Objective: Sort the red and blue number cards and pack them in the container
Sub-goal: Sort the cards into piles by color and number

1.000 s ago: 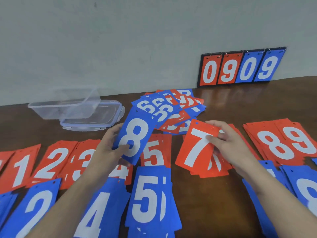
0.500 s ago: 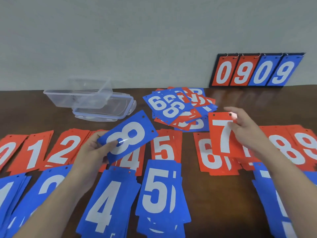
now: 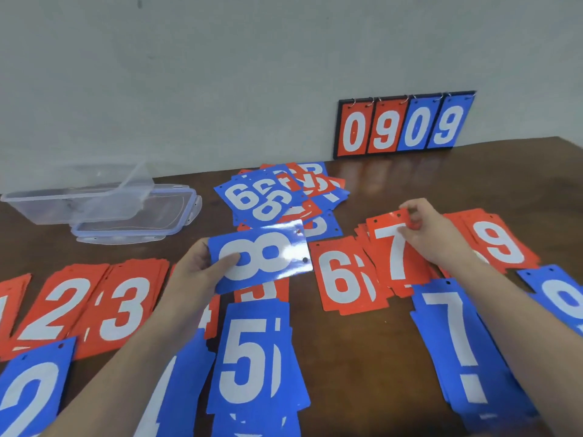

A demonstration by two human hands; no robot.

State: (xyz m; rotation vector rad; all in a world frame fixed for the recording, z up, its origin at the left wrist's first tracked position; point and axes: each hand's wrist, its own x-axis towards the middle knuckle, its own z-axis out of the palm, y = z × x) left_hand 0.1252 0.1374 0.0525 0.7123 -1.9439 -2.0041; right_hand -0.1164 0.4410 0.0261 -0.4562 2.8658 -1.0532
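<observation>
My left hand (image 3: 197, 269) holds a blue 8 card (image 3: 268, 257) turned sideways above the red 5 stack, thumb on its face. My right hand (image 3: 432, 234) pinches the top edge of a red 7 card (image 3: 392, 247) lying on the red 7 stack. Red stacks 2 (image 3: 60, 310), 3 (image 3: 126, 307), 6 (image 3: 344, 275) and 9 (image 3: 498, 244) form a row. Blue stacks 2 (image 3: 31, 395), 5 (image 3: 252, 364) and 7 (image 3: 454, 345) lie nearer me. An unsorted mixed pile (image 3: 284, 197) sits behind. The clear container (image 3: 47, 203) stands at the back left.
The container's lid (image 3: 164, 216) lies beside it on the brown table (image 3: 362, 357). A flip scoreboard (image 3: 403, 124) reading 0909 leans against the wall at the back right. A partly seen blue stack (image 3: 561, 298) lies at the right edge.
My right hand has carried the red 7 card rightward and set it on the red 7 stack. My left hand has turned the blue 8 card sideways and moved it right.
</observation>
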